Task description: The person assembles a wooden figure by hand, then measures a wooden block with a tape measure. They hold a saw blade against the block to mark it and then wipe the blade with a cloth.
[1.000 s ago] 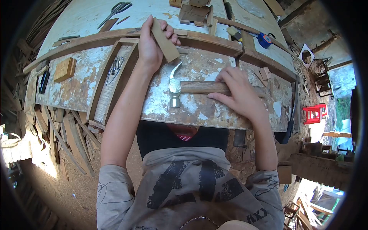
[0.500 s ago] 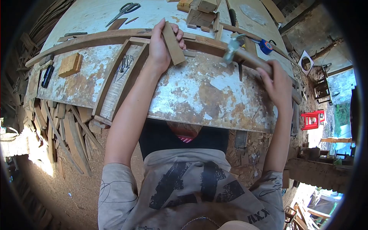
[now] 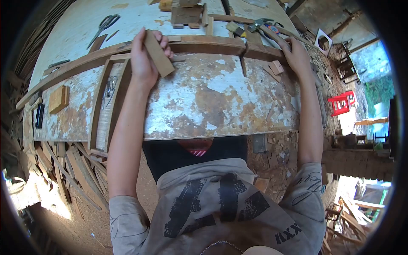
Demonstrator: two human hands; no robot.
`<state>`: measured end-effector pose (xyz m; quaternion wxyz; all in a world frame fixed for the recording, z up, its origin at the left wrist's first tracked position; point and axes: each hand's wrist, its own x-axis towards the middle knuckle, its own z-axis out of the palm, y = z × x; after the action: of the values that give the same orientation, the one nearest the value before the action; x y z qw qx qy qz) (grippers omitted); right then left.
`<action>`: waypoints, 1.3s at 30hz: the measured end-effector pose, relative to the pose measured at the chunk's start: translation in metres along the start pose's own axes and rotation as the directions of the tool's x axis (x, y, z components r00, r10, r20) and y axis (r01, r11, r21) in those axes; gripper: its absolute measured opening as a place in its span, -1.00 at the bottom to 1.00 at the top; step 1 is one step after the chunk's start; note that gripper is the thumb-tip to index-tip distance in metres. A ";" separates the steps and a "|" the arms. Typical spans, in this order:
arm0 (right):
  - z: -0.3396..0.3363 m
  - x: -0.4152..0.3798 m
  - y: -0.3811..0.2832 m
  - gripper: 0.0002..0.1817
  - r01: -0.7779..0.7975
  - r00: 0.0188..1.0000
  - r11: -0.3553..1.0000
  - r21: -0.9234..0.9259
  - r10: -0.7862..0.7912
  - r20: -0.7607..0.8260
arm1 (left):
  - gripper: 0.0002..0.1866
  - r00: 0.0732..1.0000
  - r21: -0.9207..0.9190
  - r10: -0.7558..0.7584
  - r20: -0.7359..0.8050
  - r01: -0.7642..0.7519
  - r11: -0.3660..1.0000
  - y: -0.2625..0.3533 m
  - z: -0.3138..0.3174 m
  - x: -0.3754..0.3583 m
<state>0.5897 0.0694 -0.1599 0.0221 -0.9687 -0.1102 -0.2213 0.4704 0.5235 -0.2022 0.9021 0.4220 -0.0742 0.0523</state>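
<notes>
My left hand [image 3: 142,61] is closed around a flat wooden block [image 3: 159,53], held tilted above the workbench [image 3: 195,102]. At the far right of the bench, my right hand [image 3: 297,57] has its fingers on the handle of a hammer [image 3: 274,35]. The hammer's metal head points away to the left, beyond the long curved wooden rail [image 3: 204,45]. Beside the head are a brush-like piece [image 3: 236,29] and a blue tape measure [image 3: 272,28], partly hidden by the hammer. Small wood pieces [image 3: 276,68] lie just left of my right wrist.
A narrow wooden tray [image 3: 95,114] holding several nails [image 3: 109,89] stands left of my left forearm. Further left are a wood block [image 3: 58,99] and a black tool [image 3: 39,115]. Scissors [image 3: 104,29] lie at the back. A red stool [image 3: 341,103] stands off to the right.
My right hand has carried the hammer forward, from above the bench's near part to beyond the rail. My left hand still holds the wooden block. The whole view has shifted slightly.
</notes>
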 end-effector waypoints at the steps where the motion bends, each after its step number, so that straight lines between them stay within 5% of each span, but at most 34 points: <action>1: -0.004 -0.003 0.003 -0.49 -0.003 1.000 0.997 0.074 0.004 -0.008 | -0.56 1.000 -0.001 -0.006 -0.005 0.006 1.000 0.000 0.001 -0.001; 4: -0.019 -0.005 0.009 -0.53 -0.042 0.998 0.956 0.289 0.053 -0.031 | -0.57 1.000 0.037 -0.007 -0.015 0.008 0.999 0.001 0.006 -0.002; 13: -0.004 0.020 0.037 -0.49 -0.173 0.984 0.928 0.330 0.152 0.089 | -0.56 0.999 0.074 -0.042 0.001 0.042 0.996 -0.002 0.016 -0.003; 16: 0.042 0.069 0.060 -0.39 -0.198 0.979 0.855 0.478 0.146 0.146 | -0.55 0.998 0.078 -0.057 -0.002 0.057 0.995 -0.002 0.015 -0.003; 20: 0.042 0.107 0.041 -0.27 -0.481 0.829 0.775 0.410 0.251 0.499 | -0.54 0.997 0.034 -0.080 -0.006 0.080 0.996 -0.005 0.008 0.002; 23: 0.128 0.149 0.100 -0.27 -0.237 0.879 0.832 0.502 -0.036 0.476 | -0.54 0.998 0.036 -0.054 -0.025 0.054 0.998 -0.002 0.010 0.002; 30: 0.053 0.121 0.035 -0.53 -0.036 0.969 0.983 0.179 -0.009 0.248 | -0.54 0.997 0.028 -0.076 0.002 0.076 0.997 -0.002 0.009 0.003; 36: 0.093 0.131 0.074 -0.31 -0.166 0.938 0.894 0.415 0.013 0.347 | -0.55 0.996 0.027 -0.085 0.037 0.084 0.996 -0.002 0.017 0.000; 39: 0.116 0.142 0.090 -0.29 -0.118 0.910 0.870 0.479 -0.098 0.402 | -0.55 0.995 0.031 -0.093 0.037 0.092 0.995 -0.002 0.015 -0.002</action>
<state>0.7837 0.0213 -0.2028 0.2455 -0.9558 -0.1600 0.0245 0.4679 0.5107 -0.1944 0.8957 0.4389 -0.0712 0.0032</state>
